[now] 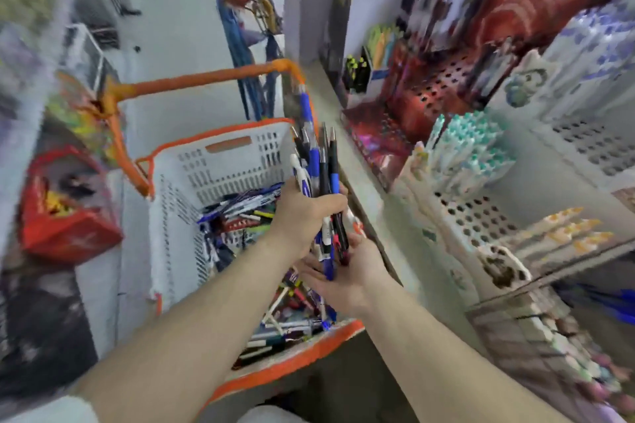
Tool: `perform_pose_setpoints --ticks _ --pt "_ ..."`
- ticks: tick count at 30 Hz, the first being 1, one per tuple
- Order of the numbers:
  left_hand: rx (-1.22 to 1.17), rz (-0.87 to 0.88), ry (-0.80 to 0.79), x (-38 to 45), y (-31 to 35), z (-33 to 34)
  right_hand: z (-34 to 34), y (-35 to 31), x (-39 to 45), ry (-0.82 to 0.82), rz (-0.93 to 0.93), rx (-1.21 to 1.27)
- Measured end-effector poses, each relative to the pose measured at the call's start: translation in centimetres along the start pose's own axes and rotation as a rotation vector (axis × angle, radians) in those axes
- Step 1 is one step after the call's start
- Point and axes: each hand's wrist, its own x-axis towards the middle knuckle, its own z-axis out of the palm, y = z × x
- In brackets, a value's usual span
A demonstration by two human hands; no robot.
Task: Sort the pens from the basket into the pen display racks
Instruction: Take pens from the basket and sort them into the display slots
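Left hand (305,213) clenches upright pen bundle (319,175); right hand (347,271), fingers released, cups tips below. Risk: loose pens slip between fingers into basket (220,161).

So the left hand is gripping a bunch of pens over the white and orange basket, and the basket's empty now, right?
Not quite. The head view shows the left hand gripping the bunch of pens over the white and orange basket, but the basket is not empty: many loose pens lie in it.
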Motion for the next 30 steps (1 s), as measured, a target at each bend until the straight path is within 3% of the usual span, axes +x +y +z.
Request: perform_pose_setpoints --ticks 10,26,30 --pt "0.117 -0.036 0.165 -1.0 -5.1 -6.6 3.2 4.0 3.9 -0.021 0.066 -0.116" --pt "-0.031 -0.058 0.137 0.7 -6.1 -7.1 3.7 3.4 7.6 -0.097 -0.006 -0.258" --pt "0.031 -0.097 0.035 0.8 -5.8 -8.3 4.1 2.3 8.3 -0.067 -0.075 -0.488"
